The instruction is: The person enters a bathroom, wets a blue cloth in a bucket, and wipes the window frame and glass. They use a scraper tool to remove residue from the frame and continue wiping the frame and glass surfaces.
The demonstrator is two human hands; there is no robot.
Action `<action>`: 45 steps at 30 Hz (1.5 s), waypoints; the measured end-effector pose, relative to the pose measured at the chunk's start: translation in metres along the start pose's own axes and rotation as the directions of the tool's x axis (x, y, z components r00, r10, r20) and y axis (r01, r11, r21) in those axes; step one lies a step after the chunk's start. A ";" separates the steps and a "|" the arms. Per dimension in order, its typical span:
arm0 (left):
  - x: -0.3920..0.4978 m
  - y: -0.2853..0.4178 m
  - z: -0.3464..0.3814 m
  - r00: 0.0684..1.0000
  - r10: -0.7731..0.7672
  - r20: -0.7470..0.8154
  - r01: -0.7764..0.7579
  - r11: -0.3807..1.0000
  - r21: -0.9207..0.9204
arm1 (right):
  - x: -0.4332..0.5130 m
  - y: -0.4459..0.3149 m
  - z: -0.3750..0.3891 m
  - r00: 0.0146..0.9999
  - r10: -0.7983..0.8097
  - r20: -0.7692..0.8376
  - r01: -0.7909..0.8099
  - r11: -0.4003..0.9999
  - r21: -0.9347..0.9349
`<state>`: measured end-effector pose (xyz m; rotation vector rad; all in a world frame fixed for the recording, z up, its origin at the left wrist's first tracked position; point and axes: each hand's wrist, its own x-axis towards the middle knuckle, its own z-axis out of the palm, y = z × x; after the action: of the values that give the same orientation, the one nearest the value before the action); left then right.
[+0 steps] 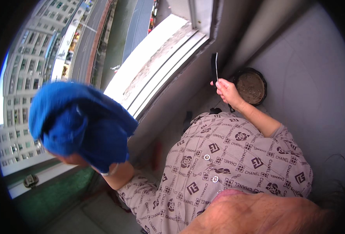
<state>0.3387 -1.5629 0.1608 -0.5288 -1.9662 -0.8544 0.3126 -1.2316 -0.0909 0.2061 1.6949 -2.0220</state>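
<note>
A blue cloth is bunched over my left hand, which is raised in front of the open window at the left. The cloth hides most of the fingers. My right hand is closed around a thin, flat black tool with a pale edge; its exact kind cannot be told. The tool points up, close to the wall below the window. Just beyond my right hand, a round dark pot with brown contents stands on the floor.
The window's white sliding track and sill run diagonally, with crumbly dirt along the outer ledge. A green-glazed window sash with a latch is at the lower left. Outside, far below, lie a road and buildings. Grey floor extends at the right.
</note>
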 end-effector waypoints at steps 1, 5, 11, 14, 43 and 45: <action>0.004 0.001 0.027 0.992 0.120 -0.028 -0.118 0.990 0.074 | -0.009 0.009 -0.009 0.999 0.001 -0.044 -0.001 1.000 0.002; 0.026 -0.024 0.174 0.958 -0.283 0.036 0.274 0.876 -0.396 | -0.034 0.039 -0.032 0.982 -0.018 -0.189 0.021 1.000 0.012; -0.026 -0.070 0.293 0.614 -0.107 0.782 0.028 0.993 0.115 | -0.051 0.065 -0.047 0.931 -0.156 -0.331 0.144 0.988 -0.059; -0.041 -0.076 0.291 0.690 -0.004 0.724 -0.179 0.968 0.176 | -0.054 0.074 -0.050 0.923 -0.188 -0.336 0.160 0.981 -0.109; -0.026 -0.040 0.291 0.707 -0.077 0.703 -0.141 0.959 0.247 | -0.070 -0.005 -0.039 0.777 -0.596 -0.204 0.375 0.698 -0.610; -0.037 -0.046 0.306 0.710 -0.124 0.693 -0.131 0.944 0.304 | -0.072 0.007 -0.043 0.754 -0.605 -0.256 0.377 0.718 -0.584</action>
<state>0.1535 -1.3683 0.0037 -0.7267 -2.7455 -0.2848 0.3704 -1.1719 -0.0768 -0.0044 2.7669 -1.8695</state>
